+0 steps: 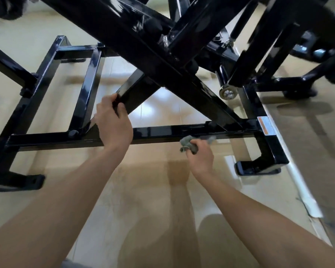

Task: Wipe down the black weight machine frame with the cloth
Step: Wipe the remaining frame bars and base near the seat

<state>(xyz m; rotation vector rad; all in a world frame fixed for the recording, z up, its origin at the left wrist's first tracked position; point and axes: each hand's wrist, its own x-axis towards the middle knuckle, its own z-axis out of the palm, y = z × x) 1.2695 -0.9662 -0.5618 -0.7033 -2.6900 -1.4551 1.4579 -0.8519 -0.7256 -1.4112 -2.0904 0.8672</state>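
2 hands: left hand [114,124] grips frame strut [132,88], right hand [201,157] clamped round cloth [187,145]
cloth: prob soft n light, scrunch in palm

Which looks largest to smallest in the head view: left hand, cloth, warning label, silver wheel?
1. left hand, gripping the frame
2. cloth, bunched in the right hand
3. warning label and silver wheel: look alike, unranked

The left forearm [66,200], from 7 o'clock, and the right forearm [259,213], from 5 o'clock, are bare to the picture's edge, as are the left hand [115,125] and right hand [201,158]. A grey sliver [73,265] at 6 o'clock may be clothing.
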